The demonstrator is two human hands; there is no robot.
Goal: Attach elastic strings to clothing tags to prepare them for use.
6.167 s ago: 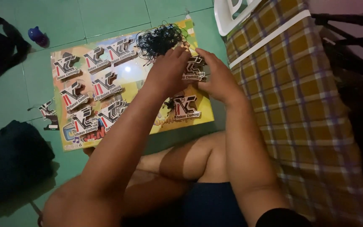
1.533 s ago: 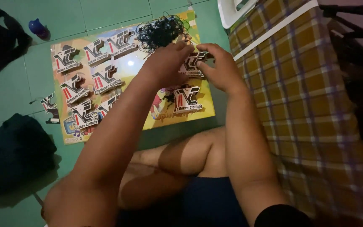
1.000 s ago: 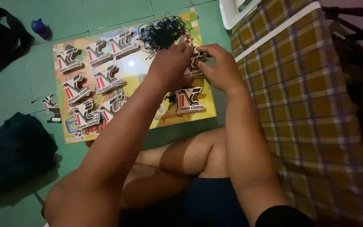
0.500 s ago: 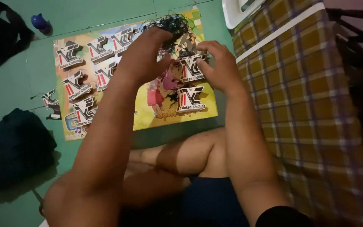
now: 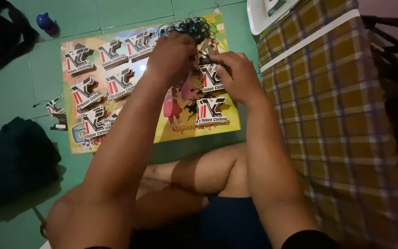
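My left hand (image 5: 171, 57) reaches into a tangle of black strings (image 5: 192, 27) at the far end of a colourful picture mat (image 5: 187, 127), fingers pinched on the strings. My right hand (image 5: 238, 76) holds a black, white and red cut-out tag (image 5: 212, 79) just right of that tangle, thumb and fingers pressing its top edge. Another such tag (image 5: 211, 111) lies on the mat just below it. Several more tags (image 5: 93, 90) lie in rows on the mat's left half.
I sit cross-legged on a green tiled floor (image 5: 5, 101). A checked yellow-brown cloth (image 5: 337, 120) covers the right side. A white plastic chair edge (image 5: 268, 14) is at top. A dark bag (image 5: 14, 161) lies left, a blue bottle (image 5: 46, 22) far left.
My left hand has moved from beside the right hand up to the string tangle. The right hand stays on its tag. The camera has tilted slightly.
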